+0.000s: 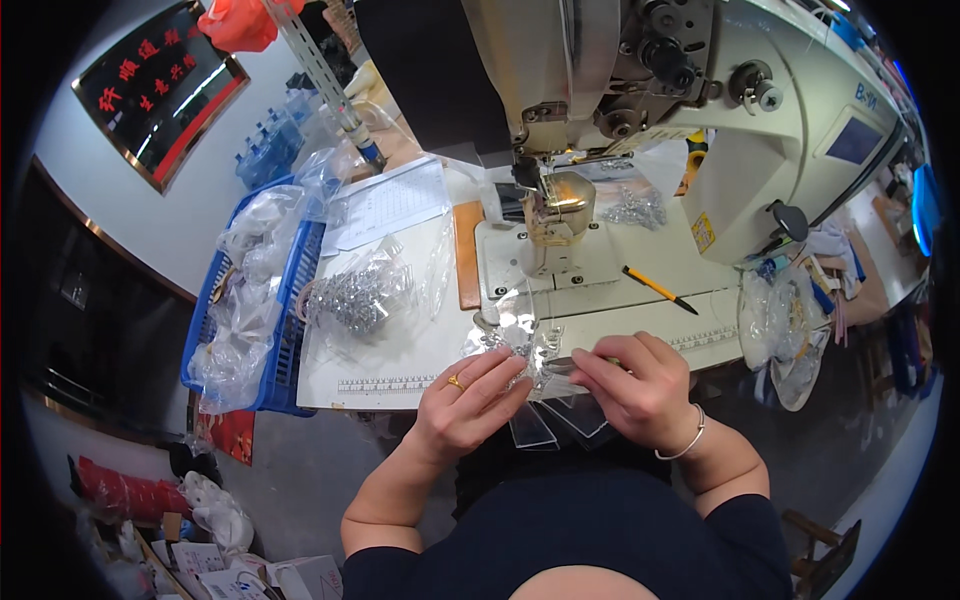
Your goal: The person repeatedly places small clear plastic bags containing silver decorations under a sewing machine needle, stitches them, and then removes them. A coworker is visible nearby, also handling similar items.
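In front of the sewing machine [555, 215], at the near edge of its white table, my two hands work close together. My left hand [470, 400], with a ring on one finger, is closed on a clear plastic piece [515, 318] that reaches toward the needle area. Small shiny bits lie at its fingertips. The fingers of my right hand [640, 390] pinch a small metal tool [562, 366], its tip against the plastic; its exact kind is unclear. Below the hands, clear plastic sheets [535, 428] hang past the table edge.
A heap of small shiny parts in clear bags [360, 300] sits on the left, beside a blue basket [290, 340] of plastic bags. A yellow-and-black pen [660, 290] lies on the right. Behind are a written sheet [390, 205] and more shiny parts [635, 207].
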